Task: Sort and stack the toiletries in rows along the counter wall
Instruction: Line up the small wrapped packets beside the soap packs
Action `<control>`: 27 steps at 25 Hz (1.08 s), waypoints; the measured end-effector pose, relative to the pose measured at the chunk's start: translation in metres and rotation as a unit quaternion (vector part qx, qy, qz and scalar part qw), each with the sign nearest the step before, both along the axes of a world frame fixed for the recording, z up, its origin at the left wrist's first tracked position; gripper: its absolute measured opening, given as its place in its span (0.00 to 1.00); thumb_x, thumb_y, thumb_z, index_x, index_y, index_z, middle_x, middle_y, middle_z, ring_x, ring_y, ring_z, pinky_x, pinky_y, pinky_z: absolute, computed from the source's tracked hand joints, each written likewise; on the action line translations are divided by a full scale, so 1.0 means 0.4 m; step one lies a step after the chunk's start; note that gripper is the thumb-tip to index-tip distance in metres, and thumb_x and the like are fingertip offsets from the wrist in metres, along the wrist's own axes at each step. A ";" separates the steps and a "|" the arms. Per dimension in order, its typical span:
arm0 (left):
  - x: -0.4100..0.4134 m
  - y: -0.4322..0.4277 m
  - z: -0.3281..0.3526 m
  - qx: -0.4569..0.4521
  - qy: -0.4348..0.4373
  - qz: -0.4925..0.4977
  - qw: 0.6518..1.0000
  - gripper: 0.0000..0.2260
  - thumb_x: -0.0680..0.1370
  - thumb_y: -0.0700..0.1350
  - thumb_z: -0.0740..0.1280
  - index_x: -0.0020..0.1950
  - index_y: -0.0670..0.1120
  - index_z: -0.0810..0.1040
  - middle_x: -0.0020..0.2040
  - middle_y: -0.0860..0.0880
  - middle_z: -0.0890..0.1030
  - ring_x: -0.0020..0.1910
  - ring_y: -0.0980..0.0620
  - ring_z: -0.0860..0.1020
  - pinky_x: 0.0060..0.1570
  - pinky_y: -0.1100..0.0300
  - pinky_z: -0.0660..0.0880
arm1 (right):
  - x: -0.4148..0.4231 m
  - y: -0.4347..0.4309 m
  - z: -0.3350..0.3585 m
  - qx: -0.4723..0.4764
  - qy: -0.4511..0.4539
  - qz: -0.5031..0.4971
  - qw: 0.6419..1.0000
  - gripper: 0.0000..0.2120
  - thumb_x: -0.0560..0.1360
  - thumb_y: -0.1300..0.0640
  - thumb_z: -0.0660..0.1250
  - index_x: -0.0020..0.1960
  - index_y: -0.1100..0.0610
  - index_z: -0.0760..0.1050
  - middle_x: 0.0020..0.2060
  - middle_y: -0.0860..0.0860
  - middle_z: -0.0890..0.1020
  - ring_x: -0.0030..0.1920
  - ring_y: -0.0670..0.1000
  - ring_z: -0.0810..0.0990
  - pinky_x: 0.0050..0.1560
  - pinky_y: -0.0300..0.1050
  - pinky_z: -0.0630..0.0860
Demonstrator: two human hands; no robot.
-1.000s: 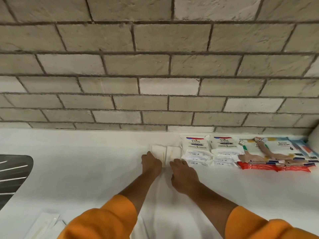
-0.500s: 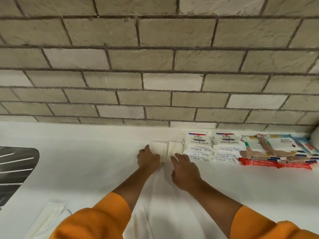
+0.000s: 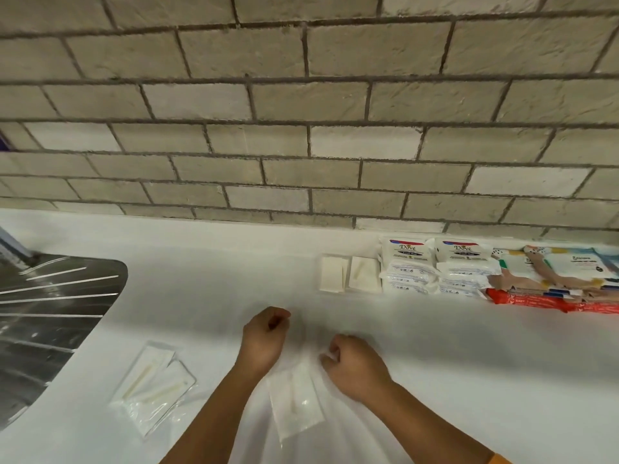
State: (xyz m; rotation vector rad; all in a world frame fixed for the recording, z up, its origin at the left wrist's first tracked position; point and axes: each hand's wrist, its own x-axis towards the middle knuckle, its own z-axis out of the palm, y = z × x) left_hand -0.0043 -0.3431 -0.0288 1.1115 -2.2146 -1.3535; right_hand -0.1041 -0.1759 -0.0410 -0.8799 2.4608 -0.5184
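Observation:
Two small cream sachets [image 3: 350, 277] lie side by side by the wall, left of two stacks of white Dove soap packs [image 3: 435, 266]. Right of those sit colourful flat packs [image 3: 566, 272] on red ones [image 3: 536, 301]. My left hand [image 3: 264, 336] hovers over the counter, fingers loosely curled, holding nothing. My right hand [image 3: 355, 363] has its fingers curled, pinching the upper corner of a clear packet [image 3: 296, 403] that lies between my forearms. More clear packets with white sticks [image 3: 154, 386] lie at the lower left.
A steel sink drainboard [image 3: 50, 316] fills the left side. The white counter [image 3: 201, 286] runs along the grey brick wall [image 3: 301, 145].
Both hands let go of the cream sachets at the wall and drew back toward me. The right hand has come down onto the clear packet. The view has dropped and shifted left.

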 end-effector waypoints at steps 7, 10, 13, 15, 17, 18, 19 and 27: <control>0.298 0.019 -0.013 -0.019 -0.034 0.124 0.992 0.08 0.78 0.39 0.69 0.48 0.52 0.82 0.42 0.57 0.83 0.46 0.59 0.80 0.44 0.65 0.71 | 0.174 -0.020 -0.003 0.045 -0.007 0.015 0.999 0.40 0.65 0.28 0.72 0.65 0.52 0.70 0.60 0.49 0.75 0.62 0.53 0.78 0.54 0.48 0.75; 0.390 0.033 -0.032 -0.022 -0.047 0.129 0.990 0.08 0.77 0.38 0.71 0.46 0.52 0.82 0.41 0.56 0.84 0.43 0.59 0.81 0.42 0.71 0.71 | 0.204 -0.021 -0.012 0.054 -0.009 0.000 0.998 0.35 0.68 0.34 0.74 0.65 0.53 0.70 0.61 0.49 0.76 0.62 0.53 0.78 0.55 0.48 0.75; 0.449 0.043 -0.049 -0.036 -0.056 0.136 0.988 0.11 0.75 0.37 0.71 0.43 0.54 0.82 0.39 0.57 0.84 0.42 0.62 0.81 0.42 0.76 0.72 | 0.206 -0.010 -0.008 0.044 -0.043 -0.019 0.998 0.24 0.67 0.38 0.75 0.54 0.50 0.73 0.56 0.48 0.77 0.58 0.51 0.79 0.52 0.47 0.76; 0.466 0.047 -0.049 -0.046 -0.069 0.146 0.986 0.11 0.75 0.37 0.71 0.43 0.54 0.81 0.38 0.56 0.84 0.41 0.58 0.81 0.42 0.72 0.72 | 0.202 0.009 -0.009 0.009 -0.068 -0.031 0.997 0.17 0.67 0.43 0.77 0.41 0.48 0.70 0.47 0.46 0.77 0.49 0.49 0.79 0.44 0.42 0.73; 0.480 0.035 -0.039 -0.062 -0.081 0.152 0.983 0.10 0.76 0.37 0.70 0.45 0.53 0.82 0.41 0.53 0.84 0.43 0.53 0.82 0.44 0.64 0.72 | 0.199 0.034 -0.023 -0.054 -0.112 -0.057 0.991 0.18 0.67 0.50 0.78 0.37 0.48 0.68 0.39 0.43 0.75 0.39 0.45 0.76 0.37 0.38 0.69; 0.487 0.020 -0.038 -0.078 -0.091 0.154 0.981 0.10 0.75 0.35 0.70 0.47 0.51 0.83 0.43 0.52 0.84 0.44 0.50 0.82 0.45 0.60 0.73 | 0.195 0.048 -0.030 -0.089 -0.141 -0.079 0.983 0.17 0.66 0.52 0.79 0.38 0.49 0.70 0.38 0.43 0.76 0.37 0.44 0.75 0.37 0.38 0.70; 0.494 -0.002 -0.038 -0.111 -0.106 0.154 0.976 0.11 0.74 0.34 0.70 0.50 0.48 0.83 0.45 0.49 0.84 0.45 0.47 0.82 0.46 0.57 0.74 | 0.188 0.061 -0.036 -0.123 -0.173 -0.105 0.971 0.16 0.66 0.54 0.80 0.40 0.51 0.72 0.38 0.45 0.79 0.37 0.44 0.76 0.39 0.39 0.72; 0.502 -0.066 -0.025 -0.192 -0.251 0.137 0.939 0.19 0.70 0.54 0.76 0.54 0.45 0.78 0.50 0.41 0.81 0.51 0.37 0.79 0.47 0.47 0.78 | 0.160 0.104 -0.058 -0.238 -0.314 -0.172 0.903 0.18 0.71 0.63 0.77 0.57 0.53 0.77 0.49 0.55 0.85 0.49 0.56 0.85 0.46 0.44 0.80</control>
